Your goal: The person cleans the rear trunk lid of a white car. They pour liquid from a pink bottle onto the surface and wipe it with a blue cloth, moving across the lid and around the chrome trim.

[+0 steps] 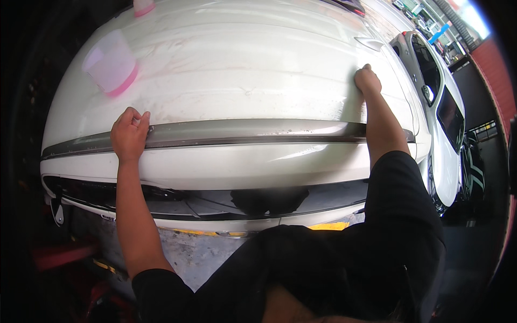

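In front of me is the white roof [226, 70] of a car, with wet streaks and smudges on it. My left hand [130, 134] is closed over the grey roof rail [237, 131] at the left, fingers curled with the thumb against them. Farther off, my right hand [368, 81] rests closed on the roof, close to the white fin antenna [369, 43]. What either hand may hold is hidden. A translucent tub [110, 62] with pink at its base stands tilted in view, beyond my left hand.
A second pinkish container [143, 7] sits at the far left of the roof. Dark side windows [269, 202] run below the rail. Another light-coloured car [439, 107] is parked at the right, beside a red wall [495, 75]. Grey floor [196, 253] with yellow marking shows below.
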`<state>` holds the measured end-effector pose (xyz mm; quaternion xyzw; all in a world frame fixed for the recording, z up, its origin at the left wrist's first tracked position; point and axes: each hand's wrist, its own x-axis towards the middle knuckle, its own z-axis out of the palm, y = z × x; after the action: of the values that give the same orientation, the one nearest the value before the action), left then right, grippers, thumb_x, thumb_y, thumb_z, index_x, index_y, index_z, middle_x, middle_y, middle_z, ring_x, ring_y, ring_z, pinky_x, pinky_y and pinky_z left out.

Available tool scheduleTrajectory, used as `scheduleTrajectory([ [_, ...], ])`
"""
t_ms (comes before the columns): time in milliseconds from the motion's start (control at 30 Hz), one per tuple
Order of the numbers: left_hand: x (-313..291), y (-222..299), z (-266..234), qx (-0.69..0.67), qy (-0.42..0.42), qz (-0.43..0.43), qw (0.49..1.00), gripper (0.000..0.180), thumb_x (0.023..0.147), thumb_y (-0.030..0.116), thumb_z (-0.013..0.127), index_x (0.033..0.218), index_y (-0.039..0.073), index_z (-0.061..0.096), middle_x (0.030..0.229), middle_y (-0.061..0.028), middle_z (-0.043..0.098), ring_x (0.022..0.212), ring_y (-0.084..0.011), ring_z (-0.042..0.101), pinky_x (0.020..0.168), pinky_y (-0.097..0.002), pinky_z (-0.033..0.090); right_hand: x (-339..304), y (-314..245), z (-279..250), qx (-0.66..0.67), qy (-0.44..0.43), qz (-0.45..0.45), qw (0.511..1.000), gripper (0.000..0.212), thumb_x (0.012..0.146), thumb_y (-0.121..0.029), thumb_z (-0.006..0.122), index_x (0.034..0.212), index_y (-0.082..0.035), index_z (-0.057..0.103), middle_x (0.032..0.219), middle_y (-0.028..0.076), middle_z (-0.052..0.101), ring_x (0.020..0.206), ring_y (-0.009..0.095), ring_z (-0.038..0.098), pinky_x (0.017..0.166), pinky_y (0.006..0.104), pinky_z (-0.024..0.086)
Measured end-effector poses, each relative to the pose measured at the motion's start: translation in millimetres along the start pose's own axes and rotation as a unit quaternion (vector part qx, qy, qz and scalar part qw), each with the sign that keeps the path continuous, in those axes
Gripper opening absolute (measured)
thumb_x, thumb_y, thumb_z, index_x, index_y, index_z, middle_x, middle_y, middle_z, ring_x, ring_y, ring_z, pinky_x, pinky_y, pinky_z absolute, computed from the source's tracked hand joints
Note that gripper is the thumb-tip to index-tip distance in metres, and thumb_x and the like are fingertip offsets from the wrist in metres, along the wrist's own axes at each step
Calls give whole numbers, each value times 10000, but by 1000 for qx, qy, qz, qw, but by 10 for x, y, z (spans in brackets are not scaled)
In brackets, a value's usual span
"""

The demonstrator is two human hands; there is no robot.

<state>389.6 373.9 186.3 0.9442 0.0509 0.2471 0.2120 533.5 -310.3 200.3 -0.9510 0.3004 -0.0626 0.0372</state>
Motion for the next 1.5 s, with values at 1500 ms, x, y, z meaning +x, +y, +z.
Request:
scheduleTrajectory([
  [1500, -36, -69, -7, -39, -12, -30, 999, 307, 976, 260, 751, 852, 44, 572, 666, -27, 464, 625, -154, 445, 616, -338, 432, -191, -1502, -45, 140, -161, -307, 928, 118, 1093, -288, 638, 1132, -180, 667, 1003, 34, 736, 890, 165, 681, 803, 351, 543],
])
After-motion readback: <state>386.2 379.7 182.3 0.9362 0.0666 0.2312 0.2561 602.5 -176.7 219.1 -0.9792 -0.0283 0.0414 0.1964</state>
